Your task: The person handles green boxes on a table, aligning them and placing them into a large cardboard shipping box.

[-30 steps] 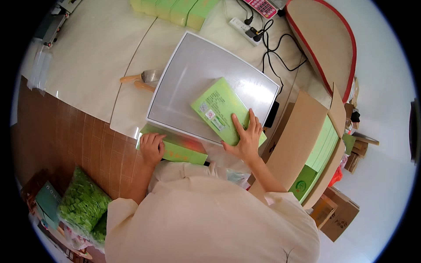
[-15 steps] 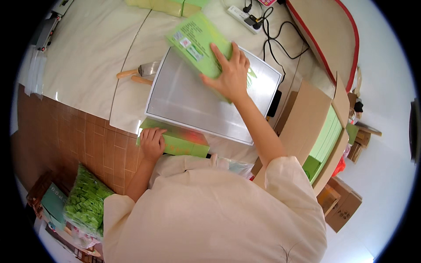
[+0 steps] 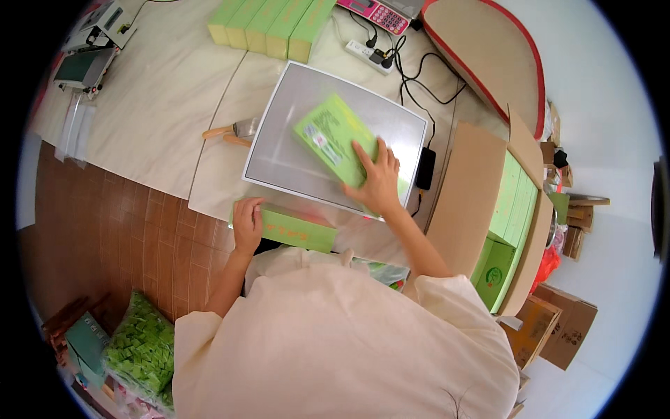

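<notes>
1. Head view: your right hand lies flat, fingers spread, on a green packet resting on the grey tray. The grip is open, pressing rather than clasping.
2. Your left hand rests on the end of a green box just below the tray at the tabletop edge, fingers loosely curled over it.
3. The packet looks thin, light and probably slick; take it by its long edges. The box looks stiff; hold it across its narrow sides.
</notes>
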Motion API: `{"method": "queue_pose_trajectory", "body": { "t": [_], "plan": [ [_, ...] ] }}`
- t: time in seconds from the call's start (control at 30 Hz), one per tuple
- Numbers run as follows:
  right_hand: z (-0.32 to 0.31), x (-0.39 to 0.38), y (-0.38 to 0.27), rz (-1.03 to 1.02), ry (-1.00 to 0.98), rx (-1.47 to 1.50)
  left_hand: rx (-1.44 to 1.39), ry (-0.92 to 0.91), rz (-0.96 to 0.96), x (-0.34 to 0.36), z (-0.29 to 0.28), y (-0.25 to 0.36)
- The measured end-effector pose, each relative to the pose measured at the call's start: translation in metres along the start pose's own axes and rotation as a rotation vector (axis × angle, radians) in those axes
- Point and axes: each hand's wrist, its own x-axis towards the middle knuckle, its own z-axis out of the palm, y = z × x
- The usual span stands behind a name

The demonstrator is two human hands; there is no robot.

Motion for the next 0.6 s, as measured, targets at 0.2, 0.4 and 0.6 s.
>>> {"method": "queue_pose_trajectory", "body": {
  "t": [0.2, 0.4, 0.6],
  "plan": [
    [-0.045, -0.077, 0.007, 0.217, -0.106, 0.105, -0.150, 0.081, -0.053, 0.009, -0.007, 0.017],
    [-0.070, -0.083, -0.002, 0.933, -0.225, 1.962, -1.044, -0.274, -0.358, 0.052, 0.008, 0.098],
    [-0.018, -0.073, -0.002, 0.833, -0.203, 1.862, -1.281, -0.616, -0.689, 0.081, 0.007, 0.127]
  ]
}}
